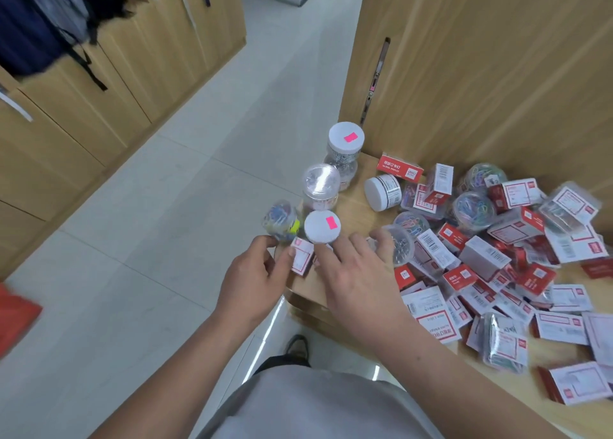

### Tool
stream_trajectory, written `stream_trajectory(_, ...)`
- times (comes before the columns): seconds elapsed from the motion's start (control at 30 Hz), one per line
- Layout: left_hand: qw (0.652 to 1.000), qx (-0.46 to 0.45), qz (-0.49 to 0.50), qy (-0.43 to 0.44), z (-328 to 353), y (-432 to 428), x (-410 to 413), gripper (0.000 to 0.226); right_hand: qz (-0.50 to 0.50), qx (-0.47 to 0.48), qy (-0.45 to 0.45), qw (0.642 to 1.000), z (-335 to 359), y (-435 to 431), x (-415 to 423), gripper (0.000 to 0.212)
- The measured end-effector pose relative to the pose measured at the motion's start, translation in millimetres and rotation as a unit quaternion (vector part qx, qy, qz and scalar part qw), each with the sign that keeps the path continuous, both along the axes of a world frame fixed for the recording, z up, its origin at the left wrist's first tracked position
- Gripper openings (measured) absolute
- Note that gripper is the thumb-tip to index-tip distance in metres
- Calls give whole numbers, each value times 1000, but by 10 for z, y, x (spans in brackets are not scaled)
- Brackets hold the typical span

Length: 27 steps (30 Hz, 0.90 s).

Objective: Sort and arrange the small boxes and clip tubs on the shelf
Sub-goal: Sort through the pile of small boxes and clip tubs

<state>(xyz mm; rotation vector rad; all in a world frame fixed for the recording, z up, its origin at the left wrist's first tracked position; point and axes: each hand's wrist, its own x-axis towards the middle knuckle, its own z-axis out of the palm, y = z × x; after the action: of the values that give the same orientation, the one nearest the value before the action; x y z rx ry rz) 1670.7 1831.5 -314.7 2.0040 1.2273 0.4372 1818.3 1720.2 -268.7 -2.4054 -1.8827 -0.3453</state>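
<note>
Stationery spills across a pale wooden shelf [358, 213]. At its near left corner stand round clear plastic tubs: one with a white screw lid and pink sticker [346, 138] holding silver clips, a clear-lidded tub [320, 181] in front of it, and nearest, a second white-lidded tub [322, 228], also with a pink sticker. A tub of coloured clips [281, 221] sits at the very edge; what carries it cannot be told.

The left hand [252, 273] has its fingers curled, the thumb against a small red-and-white cardboard box [302, 256] that stands on end – whether it truly grips is unclear. The right hand [358, 273] lies just beside it, fingers spread and straight over the corner, holding nothing. By its outer fingers a clear tub of silver clips [399, 246] lies on its side. Another white-capped tub [381, 191] lies tipped, cap towards the left.

To the right – a loose heap of flat rectangular staple boxes [481, 259], pointing every way, with tubs of coloured clips [474, 211] among them.
</note>
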Motion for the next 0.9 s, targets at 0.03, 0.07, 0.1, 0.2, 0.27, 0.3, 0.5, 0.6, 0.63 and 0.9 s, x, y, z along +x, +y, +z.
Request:
stream_trajectory(0.03, 1000, 1, -3, -4, 33, 4, -1, 35, 0, 7, 4, 1000, -1, 1, -1, 19)
stream_trajectory(0.07, 999, 28, -20, -16, 65, 57, -11, 33, 2, 12, 10, 1000, -1, -11, 5, 15)
stream_trajectory(0.1, 995, 70, -60, -27, 93, 168, -1, 29, 3, 14, 19, 1000, 10, -29, 14, 11)
stream_trajectory(0.2, 975, 117, -176, -62, 107, 791, 233, 35, 4, 20, 34, 999, 56, -15, 101, 4)
stream_trajectory(0.27, 980, -87, -85, -156, 129, 977, 521, 38, 14, 12, 29, 999, 76, 20, 156, 9)
stream_trajectory(0.3, 965, -190, -31, -181, 68, 948, 652, 36, 16, 16, 31, 999, 84, 47, 160, 9)
stream_trajectory(0.5, 964, -184, 2, -193, -47, 554, 318, 38, -5, 39, 61, 997, 78, 23, 192, 15)
stream_trajectory(0.6, 981, -49, -100, -159, -72, 93, 22, 30, 28, 33, 68, 997, 80, -5, 231, 12)
stream_trajectory(0.63, 981, -34, -119, -151, -133, -35, 22, 30, 39, 26, 68, 997, 64, -11, 251, 10)
stream_trajectory(0.9, 987, -30, -65, -144, -251, -60, 100, 44, -3, -10, -41, 999, -10, 53, 245, 18)
